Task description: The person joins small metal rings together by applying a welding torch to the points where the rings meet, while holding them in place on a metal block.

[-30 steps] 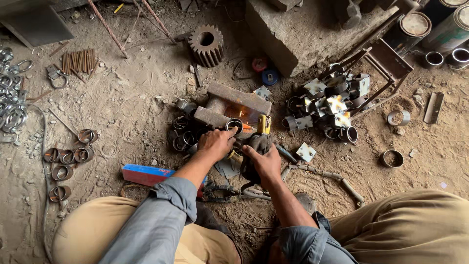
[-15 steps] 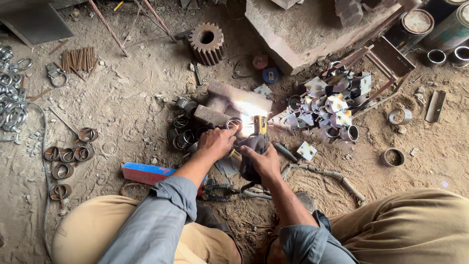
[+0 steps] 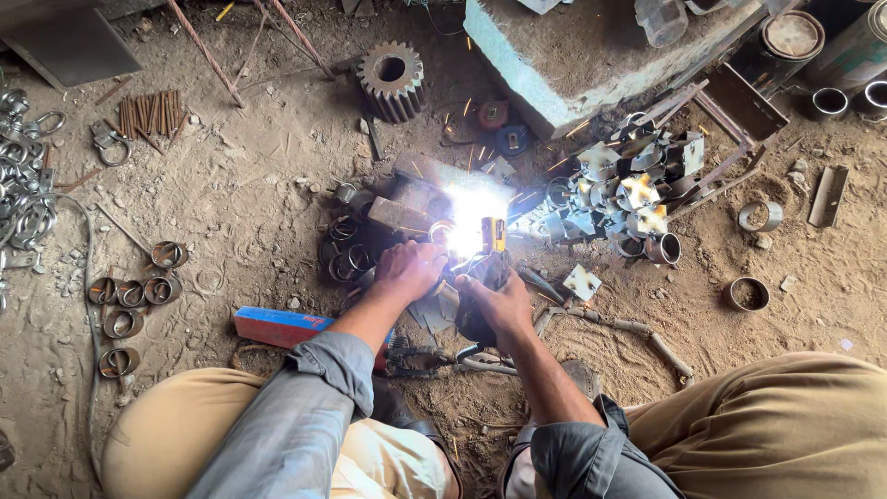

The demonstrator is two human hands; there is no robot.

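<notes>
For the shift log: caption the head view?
Right hand holds welding holder, left hand steadies; bright arc.

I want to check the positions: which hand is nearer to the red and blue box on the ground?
Left. The left hand is just above and right of the red and blue box; the right hand is farther right.

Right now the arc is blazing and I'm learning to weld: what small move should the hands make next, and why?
Probably keep the right hand steady on the electrode holder and ease the tip slowly along the joint. The arc glare sits right at the small ring that the left hand pins to the ground, with sparks flying, so a jerk could break the arc.
</notes>
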